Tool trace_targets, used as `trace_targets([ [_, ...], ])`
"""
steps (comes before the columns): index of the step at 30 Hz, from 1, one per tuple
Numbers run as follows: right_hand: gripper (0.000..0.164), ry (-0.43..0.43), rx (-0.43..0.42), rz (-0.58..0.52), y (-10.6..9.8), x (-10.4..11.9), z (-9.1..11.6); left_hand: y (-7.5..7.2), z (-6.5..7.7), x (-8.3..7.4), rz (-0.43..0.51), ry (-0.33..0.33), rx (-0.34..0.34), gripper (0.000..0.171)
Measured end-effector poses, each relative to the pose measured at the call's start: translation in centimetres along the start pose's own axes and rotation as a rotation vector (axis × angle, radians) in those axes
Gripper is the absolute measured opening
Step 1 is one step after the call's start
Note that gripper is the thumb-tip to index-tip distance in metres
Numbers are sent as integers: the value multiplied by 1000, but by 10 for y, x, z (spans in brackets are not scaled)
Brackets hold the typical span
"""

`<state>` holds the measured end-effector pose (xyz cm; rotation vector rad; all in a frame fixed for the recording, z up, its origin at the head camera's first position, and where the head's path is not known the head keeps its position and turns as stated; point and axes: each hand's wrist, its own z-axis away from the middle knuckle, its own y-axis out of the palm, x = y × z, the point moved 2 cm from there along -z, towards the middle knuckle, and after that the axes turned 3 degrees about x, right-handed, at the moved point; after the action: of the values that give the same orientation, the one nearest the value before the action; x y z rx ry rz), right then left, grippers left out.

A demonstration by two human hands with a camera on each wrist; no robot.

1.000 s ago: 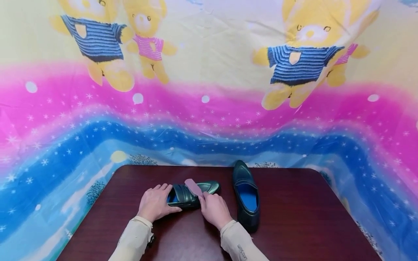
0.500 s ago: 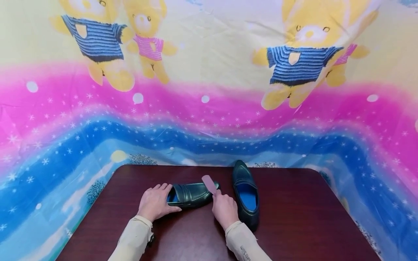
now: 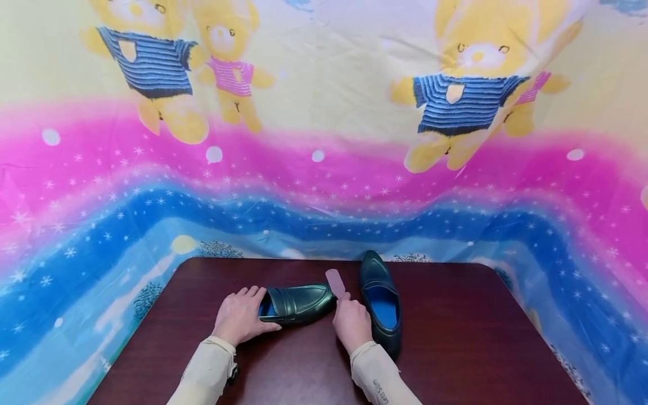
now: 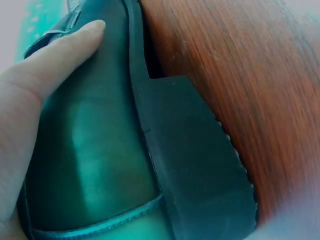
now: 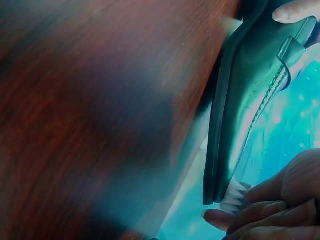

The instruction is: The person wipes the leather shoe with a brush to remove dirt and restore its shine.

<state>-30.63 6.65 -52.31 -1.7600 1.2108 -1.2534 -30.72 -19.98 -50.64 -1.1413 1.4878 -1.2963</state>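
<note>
A dark green loafer [image 3: 298, 302] lies sideways on the table, toe to the right. My left hand [image 3: 240, 318] grips its heel end; in the left wrist view the thumb [image 4: 65, 60] lies along the shoe's side above the heel block [image 4: 195, 165]. My right hand [image 3: 352, 325] holds a brush with a pink back [image 3: 334, 283] at the toe tip. White bristles [image 5: 233, 197] touch or nearly touch the toe in the right wrist view. Fingers hide the brush's handle. The matching loafer [image 3: 379, 301] stands just right of my right hand, toe pointing away, blue insole showing.
The dark red-brown table [image 3: 471, 326] has rounded far corners. Behind it hangs a cloth [image 3: 324, 185] printed with teddy bears and snowflakes, down to the table's far edge.
My right hand has carried the brush rightward along the loafer, from beside its strap to the toe tip. The left hand and both shoes have stayed in place.
</note>
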Motion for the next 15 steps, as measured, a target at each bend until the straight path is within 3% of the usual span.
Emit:
trace_targets([
  [4, 20, 3, 5, 10, -1, 3, 1, -2, 2, 2, 31, -2, 2, 105],
  [9, 20, -28, -3, 21, -4, 3, 1, -9, 5, 8, 156, -38, -44, 94],
  [15, 20, -93, 74, -80, -8, 8, -4, -13, 18, 28, 321, -180, -76, 69],
])
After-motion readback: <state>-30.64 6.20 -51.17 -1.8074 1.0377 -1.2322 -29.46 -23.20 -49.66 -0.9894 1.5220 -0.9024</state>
